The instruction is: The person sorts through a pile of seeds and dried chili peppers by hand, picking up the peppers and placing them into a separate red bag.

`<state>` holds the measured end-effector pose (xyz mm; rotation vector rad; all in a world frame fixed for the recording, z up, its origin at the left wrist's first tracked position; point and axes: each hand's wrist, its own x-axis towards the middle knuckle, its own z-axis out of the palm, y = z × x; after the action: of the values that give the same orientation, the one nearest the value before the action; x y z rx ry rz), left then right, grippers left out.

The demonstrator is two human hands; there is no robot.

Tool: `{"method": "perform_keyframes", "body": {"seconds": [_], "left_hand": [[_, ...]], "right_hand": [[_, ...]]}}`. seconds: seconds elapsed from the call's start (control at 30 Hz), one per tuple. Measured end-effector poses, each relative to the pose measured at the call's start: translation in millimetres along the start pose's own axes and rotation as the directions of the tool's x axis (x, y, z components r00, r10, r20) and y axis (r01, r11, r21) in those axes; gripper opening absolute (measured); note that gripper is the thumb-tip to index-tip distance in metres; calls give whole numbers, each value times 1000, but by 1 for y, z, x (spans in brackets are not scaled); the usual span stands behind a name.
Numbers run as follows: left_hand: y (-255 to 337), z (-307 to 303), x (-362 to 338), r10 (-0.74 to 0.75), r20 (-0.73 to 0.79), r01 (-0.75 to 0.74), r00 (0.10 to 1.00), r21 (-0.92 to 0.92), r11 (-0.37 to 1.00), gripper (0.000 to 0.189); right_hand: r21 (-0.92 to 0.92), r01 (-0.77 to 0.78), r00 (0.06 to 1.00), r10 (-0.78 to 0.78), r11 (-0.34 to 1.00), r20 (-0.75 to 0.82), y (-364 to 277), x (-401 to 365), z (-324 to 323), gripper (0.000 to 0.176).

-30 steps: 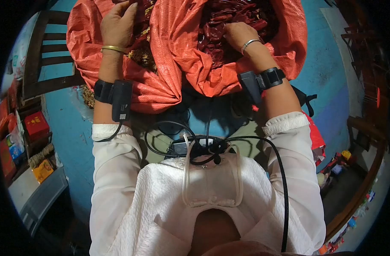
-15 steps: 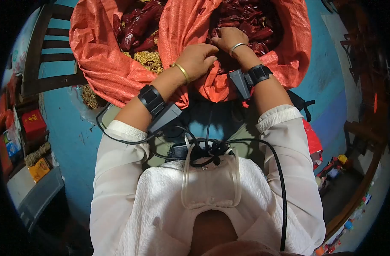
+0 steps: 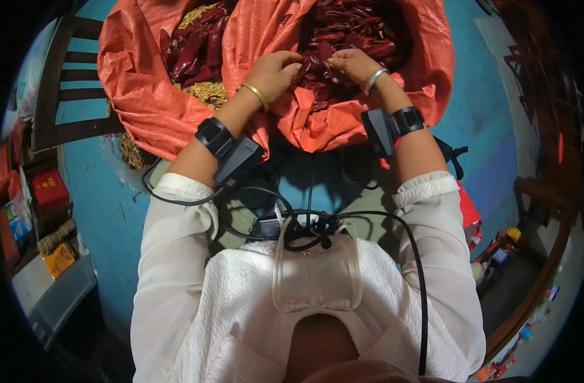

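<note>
Two open orange woven sacks stand side by side at the top of the view. The right sack holds a heap of dried red chili peppers. Over its near left part, my left hand, with a gold bangle, has its fingers closed at a dark red chili pepper. Facing it across a small gap, my right hand, with a silver bangle, is pinched above the heap; its fingertips partly hide the red pepper they hold. The left sack contains more red peppers and yellow seed-like bits.
Black wrist devices with cables run from my forearms to my lap. A dark wooden chair stands at the left on the blue floor. A red box sits on the left; shelving lines the right.
My hands have moved apart; the left has shifted left and up, the right to the right and slightly down. The sacks appear a little further left in the view.
</note>
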<state>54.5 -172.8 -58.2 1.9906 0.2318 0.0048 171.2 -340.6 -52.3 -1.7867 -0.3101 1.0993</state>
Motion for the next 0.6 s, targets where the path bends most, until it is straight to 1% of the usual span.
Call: {"method": "perform_keyframes", "body": {"seconds": [0.03,0.07,0.1,0.13,0.17,0.2,0.27,0.4,0.47,0.5,0.57,0.6], "left_hand": [[2,1,1,-92,12,92,996,-173,981,26],[4,1,0,-117,45,125,992,-324,938,26],[9,2,0,-116,47,125,992,-322,939,26],[14,3,-1,-144,39,148,989,-392,908,26],[17,3,-1,-174,33,170,984,-459,872,26],[18,1,-1,-176,35,172,984,-456,873,26],[19,-4,-1,-179,120,214,977,-459,862,24],[17,-5,-1,-185,102,211,977,-486,848,23],[24,-6,-5,-183,20,173,983,-442,880,22],[28,-7,-6,-184,17,173,983,-443,880,22],[36,-11,-8,-141,-94,89,986,-422,902,19],[37,-17,-5,-118,-126,57,985,-409,911,19]], "right_hand": [[2,1,1000,-1,1000,-4,-1,-3,2,18],[32,13,999,-14,999,35,-2,-5,5,17],[62,23,997,-28,998,74,-4,-7,8,17],[-18,62,992,-59,998,115,-8,-9,11,19],[-14,62,992,-60,998,114,-8,-9,14,19],[-14,92,980,-88,996,178,-8,-9,18,18],[14,155,950,-153,988,274,-7,-6,24,17],[-15,161,944,-149,987,293,-16,-12,25,16],[-7,152,962,-146,988,233,-16,-13,23,18],[-9,152,961,-146,988,236,-15,-11,19,18],[-295,202,979,-183,934,92,-7,0,2,20],[-736,207,947,-322,644,-16,0,9,-9,23]]}}
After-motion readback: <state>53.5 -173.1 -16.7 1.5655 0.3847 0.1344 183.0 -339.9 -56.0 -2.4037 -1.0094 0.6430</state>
